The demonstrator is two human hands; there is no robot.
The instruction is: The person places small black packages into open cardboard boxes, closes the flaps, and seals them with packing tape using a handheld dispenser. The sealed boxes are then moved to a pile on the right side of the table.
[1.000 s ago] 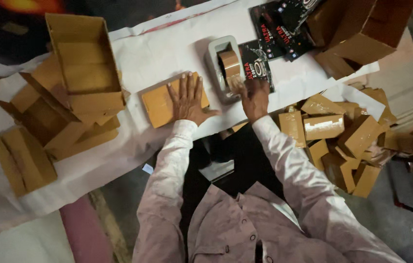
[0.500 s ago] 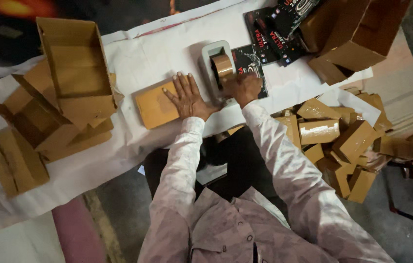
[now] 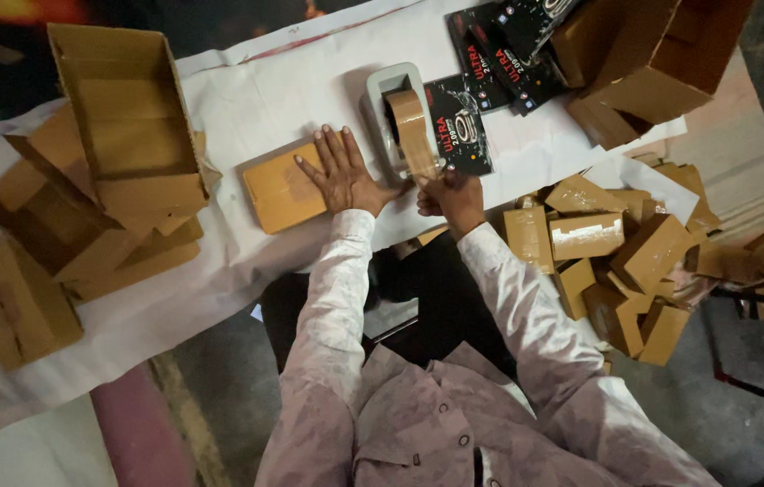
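Two hands work at the near edge of the desk [image 3: 301, 81], which is covered with white paper. The left hand [image 3: 343, 173] lies flat, fingers spread, palm down on a small closed cardboard box [image 3: 281, 191]; it grips nothing. The right hand [image 3: 456, 197] is pinched shut on the free end of a strip of brown tape [image 3: 414, 135] drawn from the grey tape dispenser [image 3: 386, 90], which stands just beside the small box. Black printed packets [image 3: 459, 126] lie beside the dispenser on its far side. Open empty cartons [image 3: 125, 126] are stacked at the left end of the desk. A heap of taped small boxes [image 3: 616, 261] lies below the desk edge on the right.
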